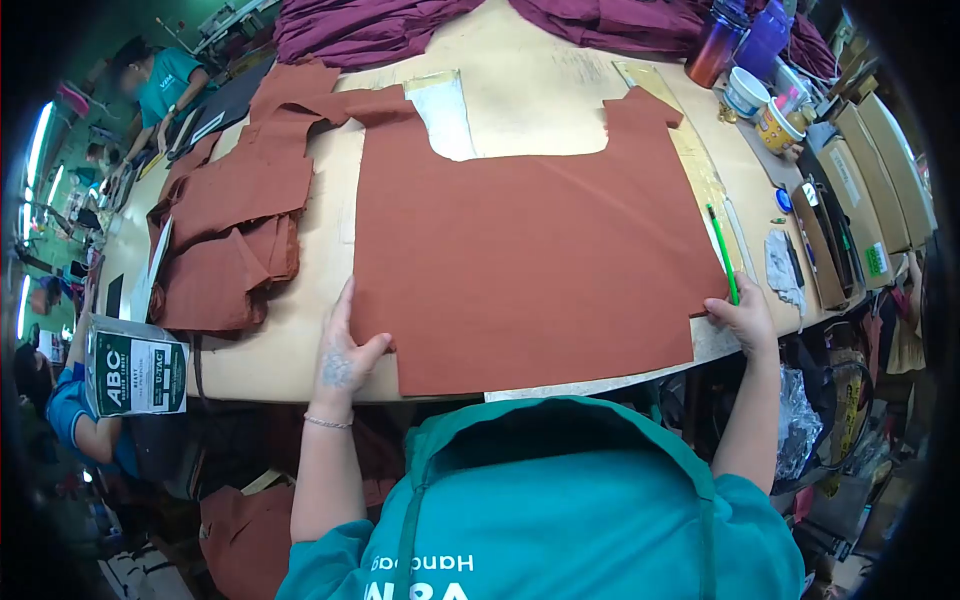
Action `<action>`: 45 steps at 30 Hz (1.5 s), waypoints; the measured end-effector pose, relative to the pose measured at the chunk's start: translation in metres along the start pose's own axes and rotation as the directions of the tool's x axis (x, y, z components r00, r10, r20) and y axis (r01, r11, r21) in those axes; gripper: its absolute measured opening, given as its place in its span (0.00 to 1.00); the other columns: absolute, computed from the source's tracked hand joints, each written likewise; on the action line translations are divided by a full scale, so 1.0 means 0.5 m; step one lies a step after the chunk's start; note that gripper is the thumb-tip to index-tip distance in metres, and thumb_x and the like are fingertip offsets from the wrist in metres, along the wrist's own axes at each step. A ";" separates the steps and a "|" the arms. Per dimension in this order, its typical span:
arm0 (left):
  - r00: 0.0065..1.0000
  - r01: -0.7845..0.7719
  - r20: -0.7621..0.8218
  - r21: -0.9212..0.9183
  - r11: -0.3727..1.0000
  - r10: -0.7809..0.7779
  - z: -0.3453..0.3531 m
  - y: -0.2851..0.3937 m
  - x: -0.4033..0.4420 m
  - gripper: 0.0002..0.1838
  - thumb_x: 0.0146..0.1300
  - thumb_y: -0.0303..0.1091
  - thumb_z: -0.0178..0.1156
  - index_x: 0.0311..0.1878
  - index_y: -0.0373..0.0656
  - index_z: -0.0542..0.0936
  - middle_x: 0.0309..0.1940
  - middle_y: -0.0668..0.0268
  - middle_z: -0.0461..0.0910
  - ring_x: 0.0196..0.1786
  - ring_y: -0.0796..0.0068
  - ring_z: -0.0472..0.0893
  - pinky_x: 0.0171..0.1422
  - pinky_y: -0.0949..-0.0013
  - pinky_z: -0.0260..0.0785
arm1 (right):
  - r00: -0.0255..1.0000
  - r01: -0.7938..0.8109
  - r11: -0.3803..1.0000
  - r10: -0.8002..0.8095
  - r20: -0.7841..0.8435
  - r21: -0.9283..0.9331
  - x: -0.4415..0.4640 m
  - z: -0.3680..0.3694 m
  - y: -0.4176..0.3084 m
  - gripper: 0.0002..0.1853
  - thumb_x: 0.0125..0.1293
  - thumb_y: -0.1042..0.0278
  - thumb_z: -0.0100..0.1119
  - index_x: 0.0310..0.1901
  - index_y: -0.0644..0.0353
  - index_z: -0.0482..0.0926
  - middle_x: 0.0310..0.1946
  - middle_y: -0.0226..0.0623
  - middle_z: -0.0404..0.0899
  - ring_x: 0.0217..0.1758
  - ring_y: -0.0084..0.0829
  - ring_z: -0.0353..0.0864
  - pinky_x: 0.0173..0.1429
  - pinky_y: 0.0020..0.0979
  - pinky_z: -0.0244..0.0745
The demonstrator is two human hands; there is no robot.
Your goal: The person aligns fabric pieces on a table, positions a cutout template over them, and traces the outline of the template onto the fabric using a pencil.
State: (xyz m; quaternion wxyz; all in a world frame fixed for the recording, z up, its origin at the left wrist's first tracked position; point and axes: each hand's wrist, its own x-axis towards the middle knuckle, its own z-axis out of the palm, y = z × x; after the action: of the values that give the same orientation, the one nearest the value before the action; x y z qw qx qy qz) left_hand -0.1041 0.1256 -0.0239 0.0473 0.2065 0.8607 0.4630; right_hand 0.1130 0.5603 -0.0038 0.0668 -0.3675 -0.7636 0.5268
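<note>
A large rust-brown fabric panel with a wide notch along its far edge lies flat on the table. My left hand rests at the panel's left edge, thumb and fingers apart, holding nothing. My right hand is at the panel's lower right edge with a green pencil standing out from between its fingers. Beneath the panel, pale pattern boards show, one at the notch and one along the right side.
More rust-brown pieces are piled on the left, beside an ABC can. Purple fabric lies at the far edge. Bottles, tubs, a white cloth and boxes stand right. A co-worker is far left.
</note>
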 end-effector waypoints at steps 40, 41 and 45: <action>0.748 -0.283 -0.229 0.738 0.612 0.623 0.064 0.043 0.821 0.19 0.53 0.44 0.60 0.46 0.47 0.74 0.49 0.56 0.71 0.51 0.55 0.70 0.50 0.55 0.65 | 0.091 0.517 0.075 -0.995 -0.032 -0.853 0.734 0.132 -0.390 0.04 0.56 0.70 0.55 0.29 0.60 0.73 0.20 0.33 0.73 0.23 0.31 0.74 0.25 0.31 0.67; 0.666 -0.290 -0.270 0.765 0.575 0.695 0.073 0.051 0.785 0.20 0.53 0.44 0.60 0.48 0.48 0.73 0.52 0.57 0.69 0.54 0.54 0.68 0.52 0.54 0.65 | 0.278 0.574 0.291 -0.948 -0.153 -0.765 0.696 0.138 -0.395 0.06 0.55 0.70 0.58 0.31 0.61 0.73 0.24 0.40 0.74 0.32 0.38 0.75 0.36 0.38 0.68; 0.745 -0.478 0.002 0.699 0.532 0.667 0.068 0.061 0.523 0.22 0.57 0.45 0.57 0.47 0.38 0.73 0.55 0.52 0.65 0.60 0.48 0.61 0.59 0.54 0.58 | 0.546 0.496 0.411 -0.832 -0.093 -0.765 0.583 0.047 -0.278 0.11 0.56 0.65 0.57 0.37 0.63 0.73 0.34 0.49 0.73 0.39 0.48 0.72 0.43 0.38 0.67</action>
State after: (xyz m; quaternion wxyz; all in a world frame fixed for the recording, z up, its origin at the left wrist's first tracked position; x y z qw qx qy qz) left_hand -0.3233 0.2716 0.0105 -0.3006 0.4180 0.8457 0.1401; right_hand -0.1767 0.7023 0.0218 0.3234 -0.1303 -0.9364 0.0398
